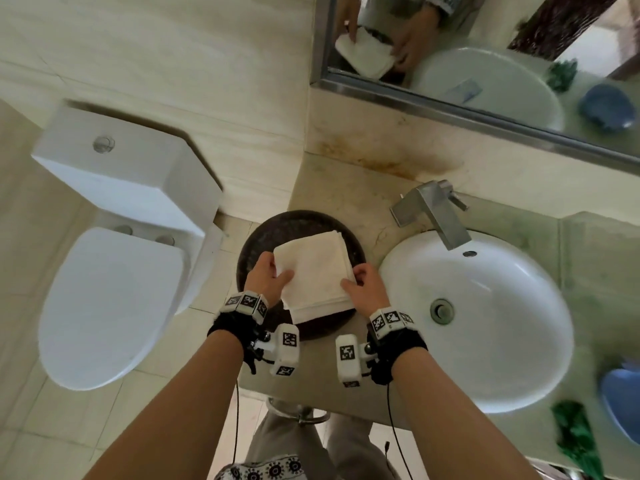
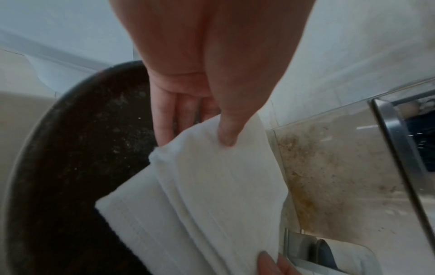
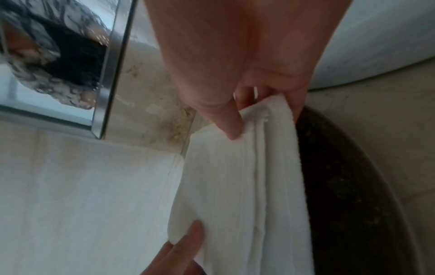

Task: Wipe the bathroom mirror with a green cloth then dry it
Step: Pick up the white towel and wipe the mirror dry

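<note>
White toilet (image 1: 114,299) at 9 o'clock, round sink (image 1: 485,323) at 3, mirror (image 1: 519,57) at 1. Dark round tray (image 1: 273,233) at centre on counter, folded white towel (image 1: 311,271) above it. Left hand (image 1: 268,280) pinching towel's left edge, thumb on top, fingers beneath. Right hand (image 1: 363,284) pinching right edge likewise. Green cloth (image 1: 575,434) crumpled on counter at 4 o'clock, just beside blue dish (image 1: 620,403).
</note>
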The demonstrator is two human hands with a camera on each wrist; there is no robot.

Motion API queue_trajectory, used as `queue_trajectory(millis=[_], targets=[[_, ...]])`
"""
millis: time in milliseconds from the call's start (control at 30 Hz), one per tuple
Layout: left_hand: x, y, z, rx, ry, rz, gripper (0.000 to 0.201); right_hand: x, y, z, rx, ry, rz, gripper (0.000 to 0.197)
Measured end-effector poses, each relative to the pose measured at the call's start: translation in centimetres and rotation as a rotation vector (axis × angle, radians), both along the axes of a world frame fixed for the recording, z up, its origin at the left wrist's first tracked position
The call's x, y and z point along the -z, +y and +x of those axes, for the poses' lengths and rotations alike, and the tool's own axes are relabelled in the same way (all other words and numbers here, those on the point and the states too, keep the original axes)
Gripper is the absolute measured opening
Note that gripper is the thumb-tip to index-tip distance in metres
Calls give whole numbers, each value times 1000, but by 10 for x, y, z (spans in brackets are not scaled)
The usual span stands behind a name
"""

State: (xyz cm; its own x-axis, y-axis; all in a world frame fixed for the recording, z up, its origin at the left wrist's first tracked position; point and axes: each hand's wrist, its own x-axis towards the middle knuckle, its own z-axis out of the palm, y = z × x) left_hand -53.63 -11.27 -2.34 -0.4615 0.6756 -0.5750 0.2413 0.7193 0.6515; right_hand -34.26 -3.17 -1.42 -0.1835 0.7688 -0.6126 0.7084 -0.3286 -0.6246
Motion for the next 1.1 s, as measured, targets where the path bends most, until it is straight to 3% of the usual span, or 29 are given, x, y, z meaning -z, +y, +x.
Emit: queue_trajectory(millis=[133,333,500,633,733,833,967,1100], targets=[[-18,-3,15,-36,-77,132,41,-19,-16,15,89,129,30,31],[-70,6,58,91,-204,250,64,-60,-24,62,203,289,77,46],[-115,32,106,181,-222,302,60,-104,-9,119,232,365,173,44],[-167,60,159,279,-175,361,68,-149,7,175,225,378,285,47],[-212,79,206,372,-47,444,68,-187,18,220,186,333,427,68],[-258,92,251,437,71,518,81,-227,25,265,112,220,673,93],[-317,104,307,471,56,639,84,-282,35,319,-71,4,956,88],[-373,116,348,416,-25,747,78,-333,44,360,-274,-172,1059,91]])
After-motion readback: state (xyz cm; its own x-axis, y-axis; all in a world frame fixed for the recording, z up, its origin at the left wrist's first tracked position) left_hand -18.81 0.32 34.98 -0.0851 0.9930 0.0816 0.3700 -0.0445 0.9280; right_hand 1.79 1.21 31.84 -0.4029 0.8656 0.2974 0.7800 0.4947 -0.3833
